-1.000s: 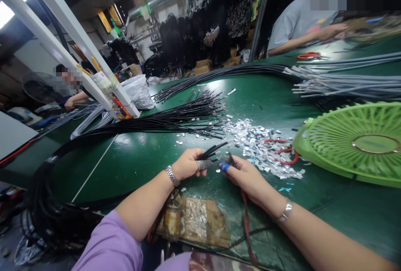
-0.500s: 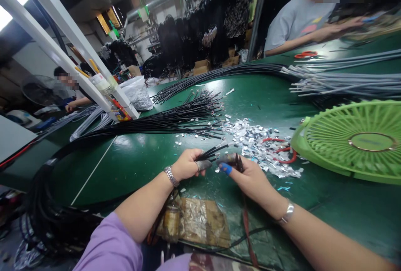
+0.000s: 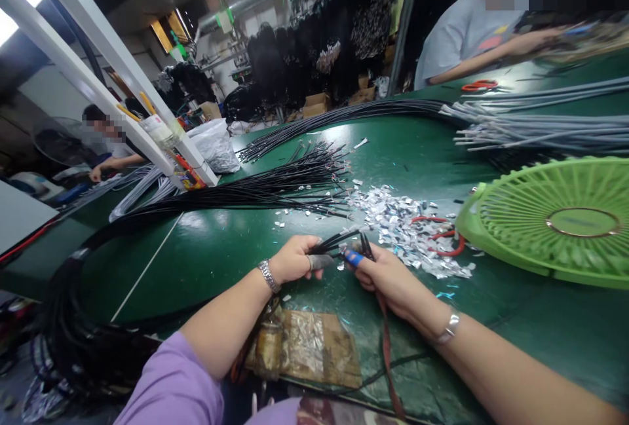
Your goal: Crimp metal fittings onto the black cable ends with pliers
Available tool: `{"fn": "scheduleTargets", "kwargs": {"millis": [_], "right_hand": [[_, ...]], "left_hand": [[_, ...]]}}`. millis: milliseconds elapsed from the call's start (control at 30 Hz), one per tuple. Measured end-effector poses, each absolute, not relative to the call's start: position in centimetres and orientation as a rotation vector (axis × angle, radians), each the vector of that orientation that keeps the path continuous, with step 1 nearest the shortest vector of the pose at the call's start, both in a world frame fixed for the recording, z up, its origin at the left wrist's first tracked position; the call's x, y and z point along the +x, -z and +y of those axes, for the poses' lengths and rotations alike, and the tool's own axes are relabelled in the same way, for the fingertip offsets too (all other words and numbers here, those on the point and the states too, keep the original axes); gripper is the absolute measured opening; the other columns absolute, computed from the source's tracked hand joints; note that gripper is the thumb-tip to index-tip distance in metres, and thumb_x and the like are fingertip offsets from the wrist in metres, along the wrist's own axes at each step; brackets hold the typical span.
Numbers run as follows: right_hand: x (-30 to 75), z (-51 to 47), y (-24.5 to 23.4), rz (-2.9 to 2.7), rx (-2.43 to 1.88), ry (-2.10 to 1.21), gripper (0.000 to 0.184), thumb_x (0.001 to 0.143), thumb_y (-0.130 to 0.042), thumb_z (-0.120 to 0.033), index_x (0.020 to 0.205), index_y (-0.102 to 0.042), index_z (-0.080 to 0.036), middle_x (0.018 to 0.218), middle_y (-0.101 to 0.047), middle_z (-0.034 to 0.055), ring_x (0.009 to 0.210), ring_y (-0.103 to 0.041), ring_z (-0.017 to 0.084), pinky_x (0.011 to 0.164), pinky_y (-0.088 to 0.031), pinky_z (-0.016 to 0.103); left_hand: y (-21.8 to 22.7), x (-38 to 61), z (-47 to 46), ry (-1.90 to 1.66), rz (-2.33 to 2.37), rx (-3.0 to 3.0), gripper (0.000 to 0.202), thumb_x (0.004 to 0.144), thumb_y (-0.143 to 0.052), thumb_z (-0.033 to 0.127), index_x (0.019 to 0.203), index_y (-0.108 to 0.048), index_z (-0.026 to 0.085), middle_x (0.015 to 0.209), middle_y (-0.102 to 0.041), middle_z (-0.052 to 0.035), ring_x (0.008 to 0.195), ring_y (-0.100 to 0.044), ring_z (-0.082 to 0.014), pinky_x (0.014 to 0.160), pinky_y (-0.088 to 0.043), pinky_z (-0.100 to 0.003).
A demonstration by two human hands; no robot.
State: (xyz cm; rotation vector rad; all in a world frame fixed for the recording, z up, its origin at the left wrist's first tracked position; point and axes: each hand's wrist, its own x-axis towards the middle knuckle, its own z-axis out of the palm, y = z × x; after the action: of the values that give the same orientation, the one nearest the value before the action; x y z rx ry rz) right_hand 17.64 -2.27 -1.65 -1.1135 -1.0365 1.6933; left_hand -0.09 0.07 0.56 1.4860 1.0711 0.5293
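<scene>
My left hand [image 3: 293, 259] is closed around the ends of a few thin black cables [image 3: 337, 240], with a grey cover on one finger. My right hand [image 3: 386, 273] is closed too, its blue-taped fingertip pressed at the cable tips; a dark tool with a reddish-brown handle [image 3: 384, 327] runs back from it along my forearm. Both hands meet just above the green table [image 3: 221, 248]. A pile of silver foil scraps [image 3: 403, 225] lies just beyond them.
A long bundle of black cables [image 3: 275, 192] crosses the table to the left. Red-handled scissors [image 3: 439, 235] lie in the scraps. A green fan grille [image 3: 555, 219] sits at right, grey cables [image 3: 540, 130] behind it. Another person's arm [image 3: 486, 58] works at far right.
My right hand has moved left and closed in on the cable tips held in my left hand. The left hand has stayed in place.
</scene>
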Motion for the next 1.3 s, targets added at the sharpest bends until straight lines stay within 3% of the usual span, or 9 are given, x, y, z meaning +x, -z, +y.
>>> {"fn": "scheduleTargets", "kwargs": {"millis": [133,333,500,633,733,800,967,1300], "right_hand": [[17.6,-2.5,1.1,-0.858,-1.031,-1.827,0.042,0.055,-0.075,-0.049,0.068,-0.05,-0.018,0.056,-0.051,-0.0045,0.039,-0.026,0.002,0.038,-0.017,0.017],[17.7,-2.6,1.2,-0.996,-0.994,-1.913,0.04,0.053,-0.077,-0.045,0.065,-0.049,-0.019,0.05,-0.042,-0.0079,0.04,-0.02,0.003,0.038,-0.014,0.019],[17.8,-2.6,1.3,-1.489,-1.145,-1.241,0.037,0.065,-0.065,-0.053,0.059,-0.05,-0.02,0.053,-0.044,-0.004,0.049,-0.035,0.01,0.046,-0.03,0.024],[18.2,-2.8,1.5,-1.793,-1.166,-0.782,0.038,0.082,-0.045,-0.051,0.058,-0.044,-0.022,0.053,-0.045,-0.0024,0.049,-0.039,0.013,0.046,-0.032,0.026],[18.5,-3.0,1.6,-1.942,-1.155,-0.478,0.027,0.087,-0.04,-0.043,0.072,-0.049,-0.022,0.063,-0.056,0.0016,0.054,-0.05,0.016,0.05,-0.039,0.027],[18.6,-3.1,1.7,-2.009,-1.131,-0.326,0.021,0.09,-0.037,-0.036,0.085,-0.052,-0.022,0.071,-0.059,0.004,0.06,-0.056,0.019,0.054,-0.043,0.029],[18.4,-3.2,2.1,-2.091,-1.041,-0.047,0.014,0.088,-0.04,-0.024,0.086,-0.053,-0.02,0.076,-0.061,0.0074,0.068,-0.058,0.021,0.06,-0.047,0.031],[18.0,-3.2,2.4,-2.058,-0.973,0.066,0.011,0.083,-0.042,-0.014,0.085,-0.051,-0.02,0.076,-0.06,0.0066,0.068,-0.057,0.021,0.062,-0.047,0.03]], "left_hand": [[-0.6,0.0,0.1,-0.537,1.087,1.47,0.043,0.064,-0.069,0.053,0.073,-0.055,0.013,0.046,-0.053,0.0049,0.033,-0.038,-0.0036,0.035,-0.028,-0.017],[-0.7,0.2,-0.1,-0.53,1.125,1.538,0.043,0.066,-0.067,0.054,0.065,-0.052,0.014,0.043,-0.049,0.0057,0.033,-0.035,-0.0029,0.034,-0.025,-0.017],[-0.6,0.3,-0.3,-0.555,1.121,1.527,0.042,0.068,-0.066,0.053,0.07,-0.052,0.014,0.042,-0.047,0.0072,0.032,-0.034,-0.0025,0.034,-0.024,-0.017],[-0.6,-0.1,0.1,-0.62,1.035,1.398,0.045,0.065,-0.067,0.055,0.078,-0.053,0.014,0.047,-0.053,0.0055,0.034,-0.042,-0.004,0.034,-0.026,-0.016],[-0.6,-0.5,0.6,-0.683,0.946,1.299,0.048,0.06,-0.072,0.055,0.073,-0.052,0.013,0.055,-0.059,0.0005,0.04,-0.051,-0.0062,0.035,-0.027,-0.015],[-0.6,-0.8,0.9,-0.705,0.905,1.247,0.049,0.057,-0.074,0.053,0.072,-0.052,0.013,0.053,-0.059,0.0008,0.036,-0.048,-0.0052,0.033,-0.024,-0.016],[-0.2,-1.2,1.1,-0.727,0.859,1.197,0.049,0.055,-0.076,0.052,0.074,-0.051,0.014,0.045,-0.055,0.0043,0.027,-0.036,-0.0029,0.029,-0.017,-0.017],[0.1,-1.1,0.9,-0.63,0.855,1.227,0.052,0.052,-0.076,0.056,0.07,-0.051,0.013,0.043,-0.053,0.0042,0.028,-0.037,-0.0033,0.029,-0.02,-0.016]]}}
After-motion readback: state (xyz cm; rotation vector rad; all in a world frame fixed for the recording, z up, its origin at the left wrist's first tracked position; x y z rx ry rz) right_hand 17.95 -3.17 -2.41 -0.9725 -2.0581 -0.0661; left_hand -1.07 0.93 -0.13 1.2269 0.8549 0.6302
